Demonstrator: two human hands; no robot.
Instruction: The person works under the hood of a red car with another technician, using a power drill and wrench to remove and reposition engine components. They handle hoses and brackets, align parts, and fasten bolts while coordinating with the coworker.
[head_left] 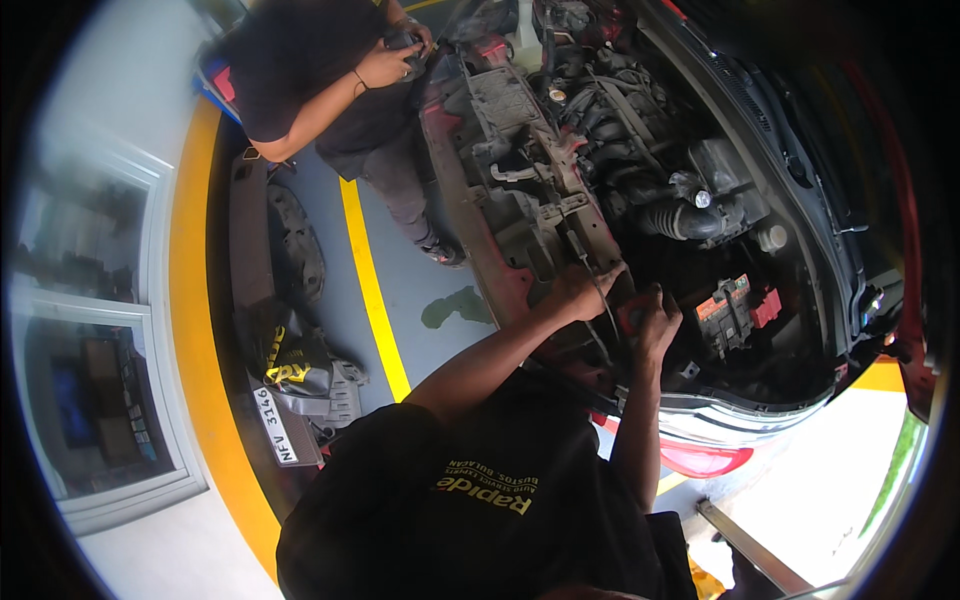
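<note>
I lean over the open engine bay (640, 150) of a red car whose front bumper is off. My left hand (578, 291) rests on the bare front crossmember (520, 215), fingers closed on a thin dark cable (583, 252) that runs down from the latch area. Just to its right, my right hand (657, 322) is closed around a small red-handled tool (630, 314), whose tip is hidden behind the fingers. The two hands are close together, a little left of the battery (735, 310) with its red terminal covers.
Another person in a dark shirt (310, 60) stands at the car's far corner, both hands (392, 62) on a part there. The removed bumper (285, 370) with its licence plate lies on the grey floor at left, between yellow lines (372, 290). A black intake hose (680, 222) crosses the bay.
</note>
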